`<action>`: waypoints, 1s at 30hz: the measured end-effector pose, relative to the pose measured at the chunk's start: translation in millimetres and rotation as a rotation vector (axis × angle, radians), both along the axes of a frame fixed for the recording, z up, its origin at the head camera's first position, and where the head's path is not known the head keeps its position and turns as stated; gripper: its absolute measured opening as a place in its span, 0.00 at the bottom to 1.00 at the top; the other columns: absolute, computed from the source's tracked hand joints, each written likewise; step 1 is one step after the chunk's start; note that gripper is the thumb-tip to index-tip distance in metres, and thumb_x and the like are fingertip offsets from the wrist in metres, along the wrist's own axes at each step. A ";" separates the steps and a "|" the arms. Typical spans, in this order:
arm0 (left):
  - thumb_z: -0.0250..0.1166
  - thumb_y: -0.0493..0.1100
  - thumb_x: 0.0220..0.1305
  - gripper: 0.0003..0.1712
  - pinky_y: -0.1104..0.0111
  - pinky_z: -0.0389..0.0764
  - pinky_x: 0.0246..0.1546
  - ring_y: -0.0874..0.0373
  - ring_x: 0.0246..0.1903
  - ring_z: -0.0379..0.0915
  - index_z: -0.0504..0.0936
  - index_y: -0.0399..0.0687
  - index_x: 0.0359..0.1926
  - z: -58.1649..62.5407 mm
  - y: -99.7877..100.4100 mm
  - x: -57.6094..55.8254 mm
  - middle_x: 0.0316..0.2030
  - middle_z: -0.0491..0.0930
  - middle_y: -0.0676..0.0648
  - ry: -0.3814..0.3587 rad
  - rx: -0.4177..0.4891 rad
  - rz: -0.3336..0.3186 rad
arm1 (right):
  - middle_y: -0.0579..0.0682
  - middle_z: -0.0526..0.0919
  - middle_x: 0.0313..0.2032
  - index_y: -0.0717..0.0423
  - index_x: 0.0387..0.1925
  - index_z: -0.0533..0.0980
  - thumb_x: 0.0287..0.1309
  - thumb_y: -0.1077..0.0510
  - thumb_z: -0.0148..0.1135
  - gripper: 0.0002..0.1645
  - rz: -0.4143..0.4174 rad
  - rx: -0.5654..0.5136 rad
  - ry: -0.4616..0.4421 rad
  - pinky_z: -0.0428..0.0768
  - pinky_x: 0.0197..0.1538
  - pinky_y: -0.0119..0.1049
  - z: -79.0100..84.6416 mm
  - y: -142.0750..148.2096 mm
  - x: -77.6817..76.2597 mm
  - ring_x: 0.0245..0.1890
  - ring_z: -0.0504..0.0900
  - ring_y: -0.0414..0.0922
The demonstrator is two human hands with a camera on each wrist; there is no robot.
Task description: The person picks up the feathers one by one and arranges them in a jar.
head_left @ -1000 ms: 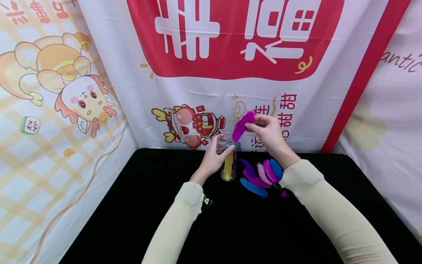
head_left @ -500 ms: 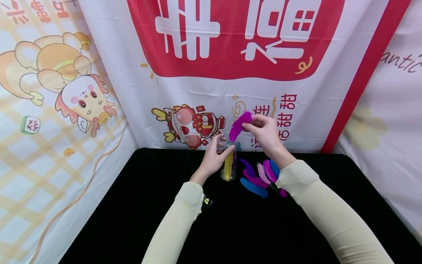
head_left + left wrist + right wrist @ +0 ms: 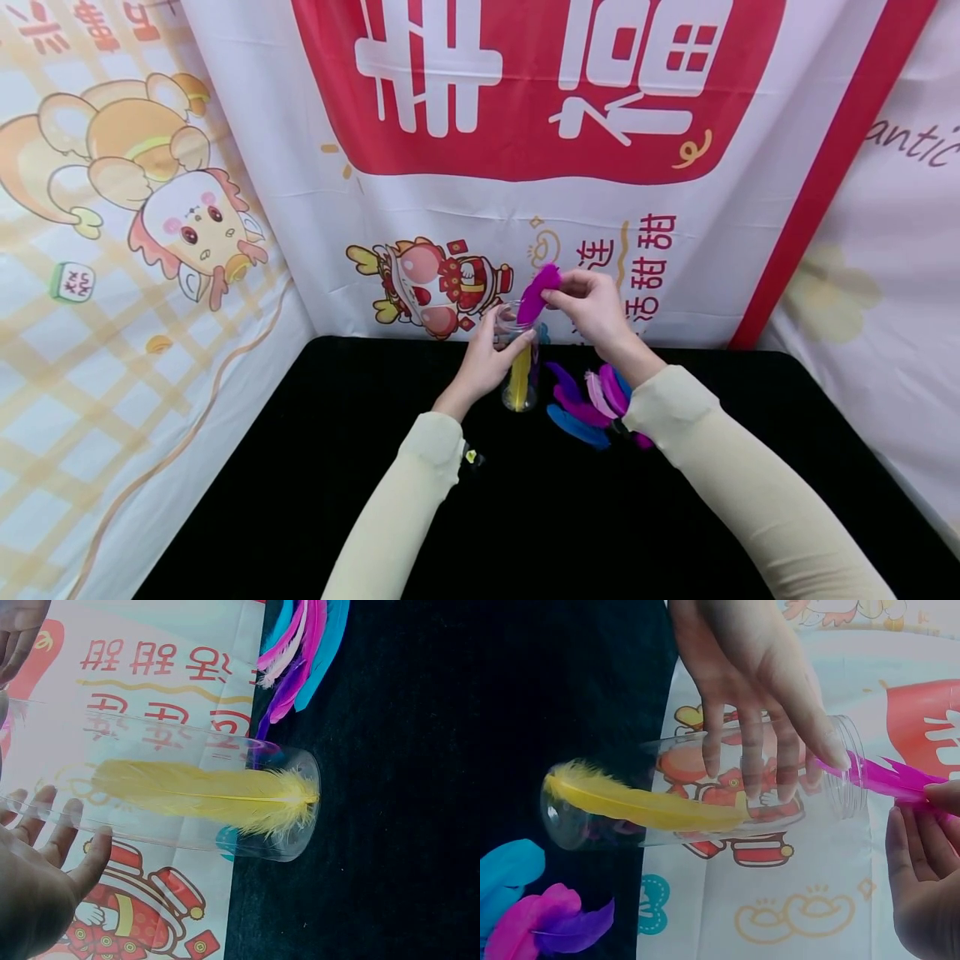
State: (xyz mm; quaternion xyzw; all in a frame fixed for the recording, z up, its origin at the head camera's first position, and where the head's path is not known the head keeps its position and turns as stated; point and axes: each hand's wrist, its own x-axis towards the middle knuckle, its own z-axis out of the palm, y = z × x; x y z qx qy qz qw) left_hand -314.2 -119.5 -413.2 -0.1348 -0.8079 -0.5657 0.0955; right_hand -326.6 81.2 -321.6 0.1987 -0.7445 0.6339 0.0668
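My left hand [image 3: 486,358] grips a clear jar [image 3: 645,825] near its mouth, fingers behind and thumb in front. A yellow feather [image 3: 202,791] stands inside, its fluffy end at the jar's bottom. My right hand [image 3: 596,308] pinches a magenta feather [image 3: 537,293] between thumb and fingers just above the mouth. In the right wrist view this feather's lower end reaches inside the threaded rim [image 3: 849,769], behind my left thumb.
Several loose feathers [image 3: 577,427], blue, purple, pink and magenta, lie on the black table [image 3: 390,467] right of the jar, partly under my right sleeve. A printed cloth [image 3: 465,200] hangs close behind the jar.
My right hand has moved left and a little down, bringing the magenta feather from beside the rim into the jar's mouth. The left hand and jar have stayed in place.
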 end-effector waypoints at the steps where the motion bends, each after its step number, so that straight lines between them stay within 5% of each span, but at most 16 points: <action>1: 0.65 0.65 0.69 0.45 0.53 0.77 0.60 0.52 0.62 0.70 0.59 0.49 0.76 -0.3 -0.1 -0.3 0.64 0.69 0.47 0.002 -0.001 0.001 | 0.57 0.89 0.39 0.66 0.43 0.84 0.62 0.60 0.72 0.13 0.000 0.014 0.002 0.81 0.36 0.33 -0.2 -0.6 -0.1 0.38 0.88 0.46; 10: 0.65 0.64 0.69 0.44 0.52 0.78 0.58 0.51 0.62 0.71 0.60 0.50 0.76 -1.9 -0.2 -1.2 0.65 0.69 0.46 0.018 -0.002 0.004 | 0.63 0.87 0.43 0.68 0.45 0.83 0.64 0.61 0.70 0.13 0.026 0.070 -0.028 0.84 0.47 0.38 -2.4 -5.0 -2.1 0.41 0.87 0.49; 16: 0.64 0.64 0.69 0.43 0.53 0.78 0.59 0.52 0.62 0.71 0.60 0.54 0.75 -1.8 -0.7 -1.1 0.66 0.68 0.46 0.004 -0.001 0.004 | 0.63 0.87 0.43 0.68 0.45 0.83 0.64 0.61 0.70 0.13 0.045 0.084 -0.042 0.83 0.44 0.34 -3.5 -5.5 -1.8 0.38 0.86 0.46; 23: 0.64 0.65 0.69 0.45 0.53 0.78 0.60 0.51 0.63 0.70 0.59 0.50 0.76 0.0 -0.9 -0.8 0.66 0.67 0.45 0.000 -0.001 0.000 | 0.62 0.88 0.43 0.67 0.45 0.83 0.64 0.62 0.69 0.12 0.047 0.113 -0.049 0.85 0.47 0.42 -5.1 -7.7 -2.1 0.39 0.86 0.45; 30: 0.64 0.66 0.68 0.45 0.53 0.78 0.59 0.51 0.63 0.71 0.58 0.52 0.76 -1.2 -1.5 -0.8 0.67 0.67 0.45 -0.012 -0.006 0.002 | 0.58 0.89 0.42 0.64 0.43 0.84 0.64 0.61 0.70 0.10 0.032 0.188 -0.053 0.82 0.44 0.36 -6.4 -10.1 -1.4 0.40 0.86 0.46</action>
